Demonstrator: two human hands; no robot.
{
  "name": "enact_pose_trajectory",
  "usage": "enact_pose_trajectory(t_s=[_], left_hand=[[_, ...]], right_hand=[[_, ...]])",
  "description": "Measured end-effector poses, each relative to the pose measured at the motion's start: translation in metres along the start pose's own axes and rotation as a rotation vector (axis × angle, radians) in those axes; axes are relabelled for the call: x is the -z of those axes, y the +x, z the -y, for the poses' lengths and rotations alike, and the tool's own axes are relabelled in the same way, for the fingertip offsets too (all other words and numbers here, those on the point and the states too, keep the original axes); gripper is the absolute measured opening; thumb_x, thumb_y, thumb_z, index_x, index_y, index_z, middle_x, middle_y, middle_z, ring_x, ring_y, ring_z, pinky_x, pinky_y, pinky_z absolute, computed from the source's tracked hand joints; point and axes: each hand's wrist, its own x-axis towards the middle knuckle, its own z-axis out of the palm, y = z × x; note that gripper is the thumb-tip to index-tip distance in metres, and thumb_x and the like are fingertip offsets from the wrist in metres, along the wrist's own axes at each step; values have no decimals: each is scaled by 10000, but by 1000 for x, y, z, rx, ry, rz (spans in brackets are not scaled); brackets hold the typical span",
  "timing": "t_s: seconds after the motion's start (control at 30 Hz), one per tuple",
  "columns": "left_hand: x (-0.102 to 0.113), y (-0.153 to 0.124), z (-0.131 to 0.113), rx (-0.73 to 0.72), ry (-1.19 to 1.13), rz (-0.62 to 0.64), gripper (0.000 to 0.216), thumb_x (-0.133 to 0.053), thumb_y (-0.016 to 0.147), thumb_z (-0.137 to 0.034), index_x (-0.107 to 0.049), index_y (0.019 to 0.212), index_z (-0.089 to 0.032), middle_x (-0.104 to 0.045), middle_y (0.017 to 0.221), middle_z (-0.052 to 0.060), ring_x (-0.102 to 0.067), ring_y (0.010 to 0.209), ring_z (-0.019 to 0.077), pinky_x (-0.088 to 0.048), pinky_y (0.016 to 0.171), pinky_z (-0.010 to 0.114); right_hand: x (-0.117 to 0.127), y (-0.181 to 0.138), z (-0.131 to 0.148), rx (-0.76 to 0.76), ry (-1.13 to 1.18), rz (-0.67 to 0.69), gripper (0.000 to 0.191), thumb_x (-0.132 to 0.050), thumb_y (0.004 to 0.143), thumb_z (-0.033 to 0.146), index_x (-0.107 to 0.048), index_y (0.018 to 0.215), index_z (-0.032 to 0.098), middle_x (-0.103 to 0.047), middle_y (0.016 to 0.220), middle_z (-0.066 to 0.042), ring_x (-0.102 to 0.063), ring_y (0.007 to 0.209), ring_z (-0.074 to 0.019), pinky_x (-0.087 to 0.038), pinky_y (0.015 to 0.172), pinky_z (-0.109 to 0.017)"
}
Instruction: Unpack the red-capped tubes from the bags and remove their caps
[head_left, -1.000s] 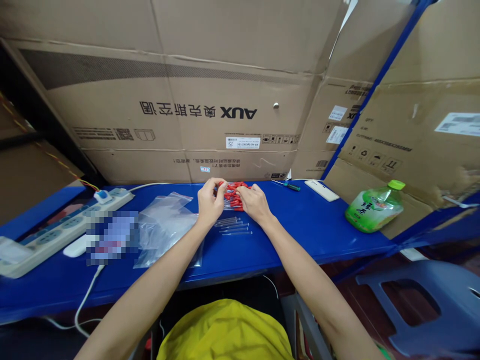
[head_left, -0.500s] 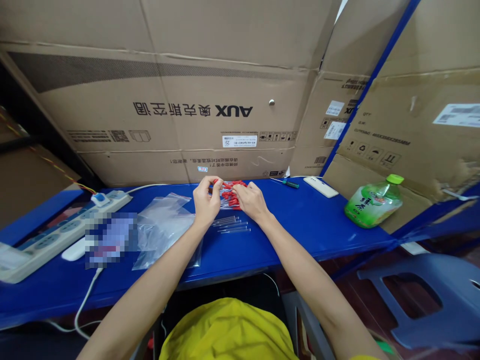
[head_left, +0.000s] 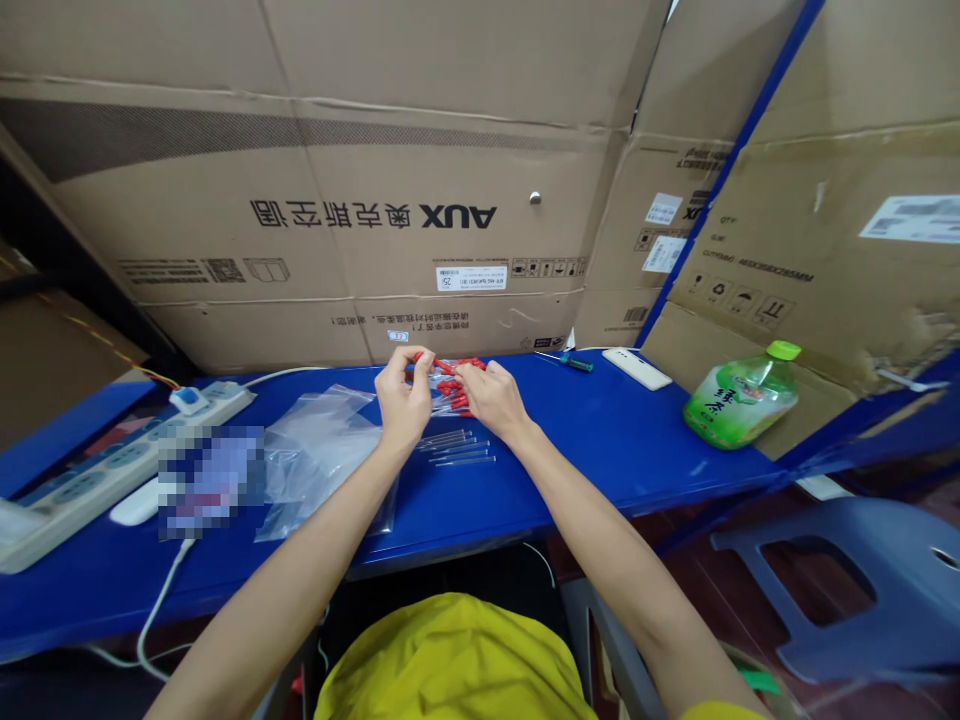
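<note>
Over a small heap of glass droppers with red rubber bulbs (head_left: 453, 396) at the table's back, both hands are close together. My left hand (head_left: 403, 400) is closed in a pinch, and a red rubber bulb (head_left: 418, 357) shows at its fingertips. From the right side, my right hand (head_left: 495, 396) reaches into the heap with its fingers pressed together; what is between them is mostly hidden. Red bulbs show right at its fingertips. Several clear thin tubes (head_left: 463, 458) lie side by side just in front of the heap. Clear plastic bags (head_left: 319, 450) lie left of my left forearm.
A power strip (head_left: 127, 460) with cables and a blurred-out item (head_left: 214, 480) are at the left. Behind the hands stand a screwdriver (head_left: 574, 362) and white phone-like slab (head_left: 636, 368). A green tea bottle (head_left: 739, 400) is at the right, cardboard (head_left: 375, 180) behind, a blue stool (head_left: 847, 580) below.
The whole view has shifted slightly, so everything sits a little further left. Both hands stay at the red-bulbed heap with their fingers still closed.
</note>
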Motion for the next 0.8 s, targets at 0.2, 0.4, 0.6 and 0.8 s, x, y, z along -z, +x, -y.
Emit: enact_pose_trajectory(t_s=[0.2,0.4,0.6,0.8], left_hand=[[10,3,7,-130,98,313,218,-568,1032,-393,-683,1020,-208,-710,872,19,-608,689,144,-485,676,271],[16,3,16,-386,459,539,228,-504,1037,-286,-679,1173,-232,-696,1187,94,-627,1099,261,-499,941,385],[9,0,21,-450,652,642,152,-502,1022,-220,-651,996,-202,-705,1010,129,-608,1007,304,-447,852,417],[6,-5,23,-441,727,673,103,-543,971,-183,-633,922,-200,-727,982,137,-625,983,314,-426,841,424]], right_hand=[[2,-9,-10,-25,-41,33,321,-370,1154,271,-676,1096,194,-782,1006,-89,-646,769,-179,-310,771,-349],[3,-11,-9,18,-171,64,283,-397,1133,232,-675,1108,190,-748,944,-82,-614,782,-202,-288,782,-378],[-1,-12,-6,70,-220,107,273,-403,1116,202,-668,1054,184,-719,920,-81,-589,800,-216,-280,792,-399],[-5,-14,-11,126,-188,167,256,-420,1096,182,-676,1115,188,-720,940,-79,-564,807,-215,-274,791,-402]])
